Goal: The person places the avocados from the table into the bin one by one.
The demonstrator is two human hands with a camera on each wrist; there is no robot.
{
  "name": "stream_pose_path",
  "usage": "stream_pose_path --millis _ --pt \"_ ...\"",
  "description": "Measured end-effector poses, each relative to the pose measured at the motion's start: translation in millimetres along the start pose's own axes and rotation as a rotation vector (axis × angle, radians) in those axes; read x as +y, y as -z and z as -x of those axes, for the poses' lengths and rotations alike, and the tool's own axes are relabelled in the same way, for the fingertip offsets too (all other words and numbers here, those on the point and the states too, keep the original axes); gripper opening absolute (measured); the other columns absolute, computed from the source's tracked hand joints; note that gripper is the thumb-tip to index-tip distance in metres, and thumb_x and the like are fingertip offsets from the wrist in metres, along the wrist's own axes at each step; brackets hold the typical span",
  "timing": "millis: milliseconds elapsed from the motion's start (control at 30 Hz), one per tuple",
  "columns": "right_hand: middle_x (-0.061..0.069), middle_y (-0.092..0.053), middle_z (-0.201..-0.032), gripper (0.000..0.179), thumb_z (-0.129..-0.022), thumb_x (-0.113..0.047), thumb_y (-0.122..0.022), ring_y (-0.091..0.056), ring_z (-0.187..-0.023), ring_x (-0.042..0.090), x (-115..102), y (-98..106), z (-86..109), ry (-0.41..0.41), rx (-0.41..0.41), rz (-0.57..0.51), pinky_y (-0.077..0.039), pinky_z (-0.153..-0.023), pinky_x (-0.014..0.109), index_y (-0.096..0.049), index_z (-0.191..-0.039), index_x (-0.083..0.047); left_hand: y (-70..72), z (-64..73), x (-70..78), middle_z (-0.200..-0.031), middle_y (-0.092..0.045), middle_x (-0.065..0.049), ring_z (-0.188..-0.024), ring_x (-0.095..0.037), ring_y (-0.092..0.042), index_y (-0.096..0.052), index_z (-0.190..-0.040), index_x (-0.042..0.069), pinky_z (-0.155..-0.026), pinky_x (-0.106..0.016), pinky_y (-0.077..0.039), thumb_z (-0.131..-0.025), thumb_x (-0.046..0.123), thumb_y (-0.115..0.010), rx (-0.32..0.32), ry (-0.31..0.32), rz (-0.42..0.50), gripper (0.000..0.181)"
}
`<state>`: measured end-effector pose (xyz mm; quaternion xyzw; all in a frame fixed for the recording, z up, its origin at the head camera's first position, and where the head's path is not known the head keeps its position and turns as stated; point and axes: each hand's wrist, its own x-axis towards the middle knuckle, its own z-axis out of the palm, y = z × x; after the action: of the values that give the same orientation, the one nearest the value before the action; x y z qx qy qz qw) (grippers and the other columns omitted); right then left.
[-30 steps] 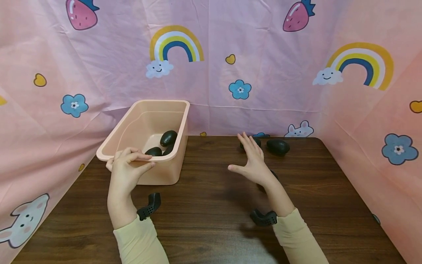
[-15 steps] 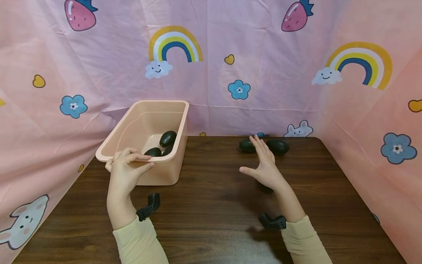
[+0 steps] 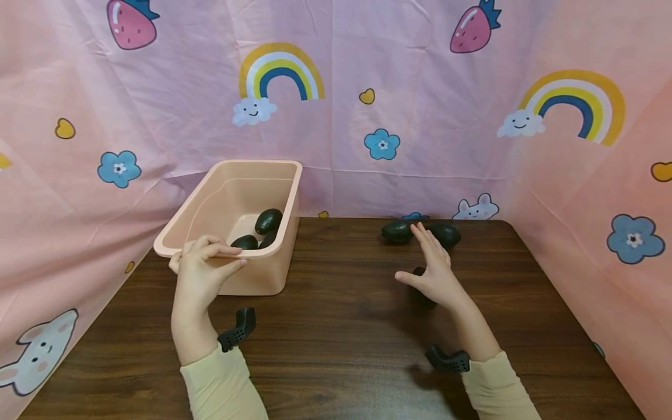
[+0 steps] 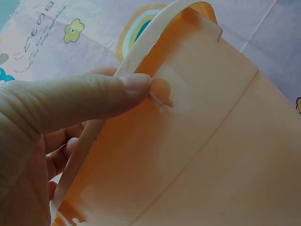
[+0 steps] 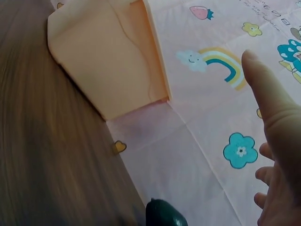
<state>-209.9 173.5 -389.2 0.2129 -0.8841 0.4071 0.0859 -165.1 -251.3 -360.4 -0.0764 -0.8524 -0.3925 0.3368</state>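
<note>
In the head view my left hand (image 3: 196,277) pinches the near rim of a pale peach plastic bin (image 3: 257,277). The left wrist view shows the thumb (image 4: 89,101) on the outer side, with the other fingers curled behind the rim. Inside the bin lie several dark green avocados (image 3: 269,221), partly hidden by its near wall. My right hand (image 3: 438,277) hovers with spread fingers and holds nothing. Under it, partly covered, sits an avocado (image 3: 422,297). Beyond the fingertips are two more avocados, one on the left (image 3: 396,232) and one on the right (image 3: 447,234).
A dark wooden table (image 3: 336,350) bears everything. Pink printed cloth (image 3: 336,116) hangs behind it and along both sides. The bin stands at the back left, close to the cloth. Each wrist carries a black mount (image 3: 447,360).
My right hand has moved rightward and slightly nearer to me, fingers still spread, uncovering the back left avocado. My left hand and the bin have stayed in place.
</note>
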Motion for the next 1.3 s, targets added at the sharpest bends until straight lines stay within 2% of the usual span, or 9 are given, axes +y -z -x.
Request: stream_pose_path --millis 233,467,700,900,1133,1300 --pt "0.004 -0.006 -0.159 0.099 -0.08 -0.036 -0.078 0.002 -0.144 0.027 16 5 8.5 -0.013 0.021 -0.011 0.005 -0.104 0.063 -0.015 -0.154 -0.021 -0.5 0.1 0.4 -0.088 -0.057 -0.004 -0.099 -0.02 -0.039 -0.076 -0.084 0.005 -0.091 -0.048 -0.005 -0.065 0.001 -0.086 -0.001 0.001 0.007 0.021" --pt "0.006 -0.009 -0.159 0.094 -0.081 -0.025 -0.078 -0.001 -0.143 0.032 30 6 16.1 -0.029 0.035 0.004 0.003 -0.104 0.064 -0.018 -0.154 -0.015 -0.4 1.3 2.0 -0.088 -0.058 -0.005 -0.1 -0.02 -0.039 -0.076 -0.083 0.006 -0.092 -0.049 -0.004 -0.065 0.001 -0.086 0.004 0.01 0.016 0.022" --pt "0.013 -0.011 -0.158 0.091 -0.083 -0.025 -0.076 -0.005 -0.141 0.041 45 6 23.0 -0.042 0.035 0.008 0.0 -0.102 0.067 -0.02 -0.153 -0.01 -0.5 0.8 3.1 -0.089 -0.058 -0.005 -0.1 -0.021 -0.039 -0.076 -0.084 0.005 -0.093 -0.048 -0.003 -0.065 0.001 -0.086 -0.001 0.016 0.02 0.022" --pt "0.014 -0.013 -0.157 0.09 -0.082 -0.023 -0.076 -0.008 -0.14 0.042 58 4 27.2 -0.052 0.025 -0.009 -0.002 -0.1 0.071 -0.021 -0.153 -0.013 -0.4 0.6 2.3 -0.088 -0.058 -0.005 -0.101 -0.019 -0.039 -0.076 -0.083 0.005 -0.092 -0.048 -0.003 -0.065 0.001 -0.087 -0.001 0.021 0.02 0.021" --pt "0.015 -0.017 -0.156 0.088 -0.084 -0.022 -0.076 -0.013 -0.14 0.041 74 0 29.0 -0.055 -0.011 -0.046 -0.014 -0.101 0.069 -0.021 -0.153 -0.014 -1.1 0.8 0.6 -0.087 -0.059 -0.005 -0.099 -0.019 -0.039 -0.076 -0.082 0.005 -0.092 -0.048 -0.004 -0.064 0.001 -0.087 0.006 0.017 0.019 0.022" --pt "0.016 -0.017 -0.156 0.088 -0.085 -0.022 -0.075 -0.013 -0.141 0.039 82 -2 29.4 -0.062 -0.039 -0.086 -0.017 -0.103 0.065 -0.019 -0.153 -0.014 -1.2 0.2 -0.3 -0.088 -0.059 -0.005 -0.099 -0.019 -0.04 -0.076 -0.082 0.006 -0.091 -0.048 -0.005 -0.064 0.001 -0.087 0.005 0.012 0.011 0.022"
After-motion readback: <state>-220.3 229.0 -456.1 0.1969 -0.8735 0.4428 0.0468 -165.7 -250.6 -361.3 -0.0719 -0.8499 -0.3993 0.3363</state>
